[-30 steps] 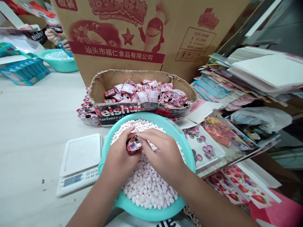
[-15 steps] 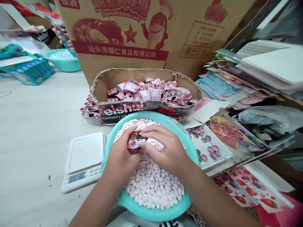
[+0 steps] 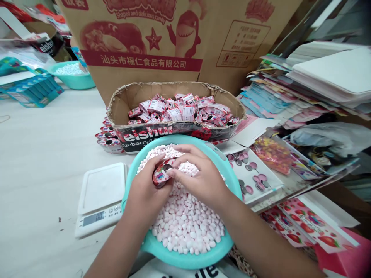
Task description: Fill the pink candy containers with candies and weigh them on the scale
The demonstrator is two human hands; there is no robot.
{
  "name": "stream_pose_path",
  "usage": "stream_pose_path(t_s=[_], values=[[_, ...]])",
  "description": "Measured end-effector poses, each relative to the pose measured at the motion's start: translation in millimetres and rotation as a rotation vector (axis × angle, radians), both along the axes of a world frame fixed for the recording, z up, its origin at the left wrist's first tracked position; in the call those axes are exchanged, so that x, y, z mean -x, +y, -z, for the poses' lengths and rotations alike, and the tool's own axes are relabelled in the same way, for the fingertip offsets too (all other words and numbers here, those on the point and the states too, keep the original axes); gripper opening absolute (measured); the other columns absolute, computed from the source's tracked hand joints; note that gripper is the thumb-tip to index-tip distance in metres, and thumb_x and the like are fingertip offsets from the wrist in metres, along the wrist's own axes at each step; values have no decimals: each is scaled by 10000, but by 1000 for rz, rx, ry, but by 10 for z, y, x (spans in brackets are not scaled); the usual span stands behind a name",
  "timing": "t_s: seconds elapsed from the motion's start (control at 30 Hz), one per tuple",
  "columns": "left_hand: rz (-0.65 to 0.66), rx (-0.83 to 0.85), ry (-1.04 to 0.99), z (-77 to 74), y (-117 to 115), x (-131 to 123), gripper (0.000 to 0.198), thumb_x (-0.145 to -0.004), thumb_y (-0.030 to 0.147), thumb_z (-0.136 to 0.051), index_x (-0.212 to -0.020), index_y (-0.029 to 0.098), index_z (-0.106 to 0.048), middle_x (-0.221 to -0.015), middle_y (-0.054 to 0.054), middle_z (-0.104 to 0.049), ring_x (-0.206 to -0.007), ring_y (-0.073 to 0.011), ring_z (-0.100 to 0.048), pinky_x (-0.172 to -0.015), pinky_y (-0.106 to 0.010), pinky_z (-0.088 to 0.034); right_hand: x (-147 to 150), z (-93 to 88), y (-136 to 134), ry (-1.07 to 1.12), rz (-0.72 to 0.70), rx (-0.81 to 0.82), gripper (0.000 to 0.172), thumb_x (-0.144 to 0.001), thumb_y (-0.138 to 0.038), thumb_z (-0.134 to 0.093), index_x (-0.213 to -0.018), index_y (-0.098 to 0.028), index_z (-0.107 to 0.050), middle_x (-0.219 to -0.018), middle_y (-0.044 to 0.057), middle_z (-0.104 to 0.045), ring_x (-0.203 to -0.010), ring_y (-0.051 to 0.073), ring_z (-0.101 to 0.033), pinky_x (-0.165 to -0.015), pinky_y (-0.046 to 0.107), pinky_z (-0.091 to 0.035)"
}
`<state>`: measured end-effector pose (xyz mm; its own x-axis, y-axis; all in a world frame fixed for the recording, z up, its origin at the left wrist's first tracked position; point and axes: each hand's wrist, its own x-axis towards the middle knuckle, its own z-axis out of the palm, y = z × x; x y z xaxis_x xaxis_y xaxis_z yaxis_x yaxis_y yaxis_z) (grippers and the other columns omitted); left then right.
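My left hand (image 3: 149, 189) is closed around a small red oval candy box (image 3: 160, 173) with strawberry print and a dark round hole in its top. Against the hole's right edge, the thumb and fingertips of my right hand (image 3: 199, 175) come together; anything between them is hidden. Both hands are over a turquoise basin (image 3: 162, 253) heaped with small pale pink candies (image 3: 188, 227). Just behind the basin, a cut-down cardboard carton (image 3: 139, 133) holds many similar boxes (image 3: 185, 110).
A white digital scale (image 3: 101, 193) stands left of the basin. On the right, a white tray (image 3: 261, 193) bears pink and grey discs (image 3: 257, 179), near stacked printed cardboard (image 3: 292, 94). A large brown box (image 3: 139, 69) rises behind. Another turquoise basin (image 3: 72, 81) sits at far left.
The fingertips of my right hand have drawn in at the hole, so more of the box's top shows. The view has shifted slightly.
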<state>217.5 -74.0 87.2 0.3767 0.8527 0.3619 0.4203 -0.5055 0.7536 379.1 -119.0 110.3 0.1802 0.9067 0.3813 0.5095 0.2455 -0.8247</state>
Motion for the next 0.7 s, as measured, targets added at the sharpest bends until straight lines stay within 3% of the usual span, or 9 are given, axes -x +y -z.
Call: stream_pose_path(t_s=[0.07,0.17,0.33,0.43,0.57,0.7], values=[[8,-39,-2,-6,-6,13,436,-824,249,-717,-1249,258,-621,-1197,-13,-739,-1033,-199,-731,-898,-293,-600,-10,-6,13,62,67,108,225,-743,-287,-856,-742,-220,-641,-1285,44,-624,-1230,243,-593,-1095,434,-435],[60,-106,-32,-10,-24,41,396,-837,244,-726,-1221,276,-640,-1167,6,-750,-1014,-177,-735,-886,-252,-595,-28,-22,27,213,71,133,367,-688,-372,-887,-719,-206,-561,-1246,52,-640,-1231,258,-583,-1091,441,-418],[123,-181,-87,12,-45,82,463,-813,195,-740,-1254,288,-632,-1184,1,-749,-1009,-177,-741,-887,-242,-600,-87,-53,39,600,-206,173,293,-845,-469,-747,-903,-220,-604,-1099,56,-696,-1031,201,-661,-935,374,-514],[121,-171,-110,13,-43,73,462,-811,170,-737,-1245,289,-631,-1157,8,-757,-965,-158,-749,-857,-221,-605,-89,-49,54,581,-233,198,343,-793,-439,-806,-997,-208,-654,-1050,57,-696,-1007,199,-660,-913,355,-519],[176,-187,-70,2,-44,44,447,-798,137,-729,-1215,274,-641,-1139,4,-763,-991,-169,-747,-886,-239,-606,-40,-32,63,431,-115,289,458,-670,-490,-882,-959,-210,-665,-1002,40,-692,-955,210,-645,-877,354,-505],[169,-169,-90,-1,-54,43,458,-809,159,-732,-1238,286,-634,-1154,3,-759,-987,-165,-746,-879,-243,-609,-43,-23,58,410,-167,257,386,-897,-591,-629,-994,-221,-680,-1067,46,-686,-1044,207,-621,-946,348,-473]])
